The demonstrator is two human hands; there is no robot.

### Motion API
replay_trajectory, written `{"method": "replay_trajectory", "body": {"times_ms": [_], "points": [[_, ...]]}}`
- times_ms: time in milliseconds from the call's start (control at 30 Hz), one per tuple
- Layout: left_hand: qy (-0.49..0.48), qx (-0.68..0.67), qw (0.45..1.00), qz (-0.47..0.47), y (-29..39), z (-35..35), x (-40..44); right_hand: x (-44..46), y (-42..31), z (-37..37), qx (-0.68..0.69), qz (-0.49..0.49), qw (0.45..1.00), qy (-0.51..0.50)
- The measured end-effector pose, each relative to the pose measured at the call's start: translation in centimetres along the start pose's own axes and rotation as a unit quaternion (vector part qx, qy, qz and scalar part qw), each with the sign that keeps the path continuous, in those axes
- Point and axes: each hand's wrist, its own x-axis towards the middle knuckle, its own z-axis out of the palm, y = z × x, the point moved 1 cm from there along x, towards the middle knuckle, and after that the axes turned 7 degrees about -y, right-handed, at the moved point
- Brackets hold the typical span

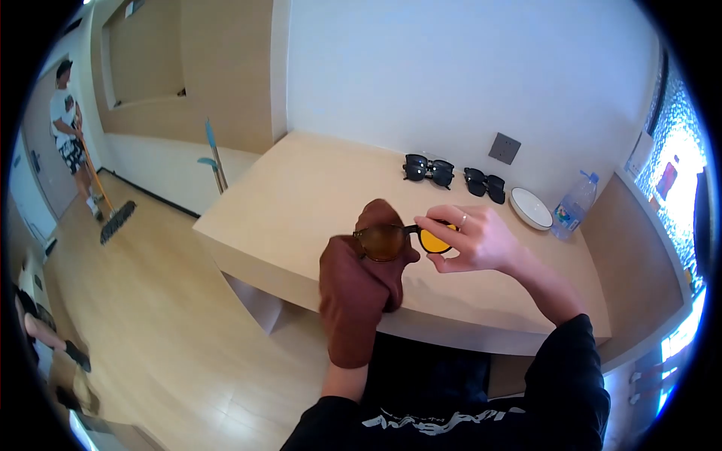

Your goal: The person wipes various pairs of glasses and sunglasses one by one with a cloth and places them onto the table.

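A brown cloth (350,301) covers my left hand (376,259), whose fingers are hidden under it. The cloth wraps around the left lens of a pair of sunglasses (384,243) with dark frame; one lens looks brown, the other yellow. My right hand (474,239), with a ring on one finger, pinches the yellow-lens side between thumb and fingers. Both hands are above the front part of the light wooden desk (286,203). Behind them, two pairs of black sunglasses (429,171) (485,185) lie near the wall.
A white dish (531,208) and a plastic bottle (575,204) stand at the desk's right, beside a raised side panel (639,240). At the far left a person (68,120) holds a mop (118,222). Another person's leg (49,334) shows at the lower left.
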Motion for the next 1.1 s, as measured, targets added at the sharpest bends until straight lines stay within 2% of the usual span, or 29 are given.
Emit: {"method": "replay_trajectory", "body": {"times_ms": [67, 100, 133, 200, 233, 300, 333, 367, 400, 433, 467, 533, 567, 667, 900, 1100], "points": [[0.016, 0.183, 0.981, 0.062, 5.4, -1.0, -1.1, -0.2, -0.1, -0.9, -0.032, -0.022, 0.999, -0.015], [0.022, 0.271, 0.958, 0.09, 6.3, -1.2, -1.5, -0.5, -0.5, -1.6, -0.024, 0.016, 0.997, -0.073], [0.017, 0.287, 0.954, 0.091, 5.8, -1.0, -1.5, -0.4, -0.7, -2.4, -0.023, 0.015, 0.996, -0.086], [-0.006, 0.22, 0.974, 0.049, 3.9, -0.8, -1.3, -0.2, -1.2, -4.6, -0.043, 0.031, 0.99, -0.129], [-0.015, 0.186, 0.982, 0.027, 3.0, -0.7, -1.3, -0.6, -1.8, -6.6, -0.048, 0.08, 0.988, -0.12], [-0.023, 0.134, 0.991, -0.003, 1.9, -0.3, -1.7, -1.9, -3.2, -11.9, -0.167, 0.096, 0.981, 0.028], [-0.025, 0.122, 0.992, -0.009, 1.6, -0.2, -1.9, -4.6, -3.3, -14.5, -0.171, 0.072, 0.975, 0.123], [-0.029, 0.115, 0.993, -0.015, 1.4, -0.2, -1.9, -5.4, -5.9, -16.7, -0.166, 0.053, 0.948, 0.266], [-0.027, 0.104, 0.994, -0.018, 1.1, 0.0, -2.0, -6.3, -8.1, -19.1, -0.157, -0.029, 0.913, 0.375], [-0.038, 0.098, 0.994, -0.026, 0.5, 0.1, -2.0, -6.5, -11.1, -21.7, -0.16, -0.148, 0.875, 0.433], [-0.046, 0.089, 0.995, -0.028, -0.1, 0.3, -1.8, -6.0, -15.0, -23.7, -0.182, -0.261, 0.83, 0.458], [-0.06, 0.07, 0.995, -0.037, -1.3, 0.6, -1.7, -5.2, -20.3, -26.7, -0.226, -0.4, 0.77, 0.444], [-0.067, 0.06, 0.995, -0.042, -1.9, 0.8, -1.7, -5.0, -21.3, -27.5, -0.232, -0.398, 0.762, 0.455], [-0.09, 0.026, 0.994, -0.054, -3.6, 1.1, -1.5, -6.7, -21.4, -28.7, -0.214, -0.322, 0.79, 0.475], [-0.132, -0.081, 0.985, -0.08, -6.6, 1.1, -0.8, -9.8, -19.9, -30.0, -0.195, -0.226, 0.808, 0.508], [-0.11, 0.027, 0.989, -0.091, -6.2, 1.2, -1.2, -13.2, -19.8, -30.0, -0.203, -0.186, 0.799, 0.535]]}}
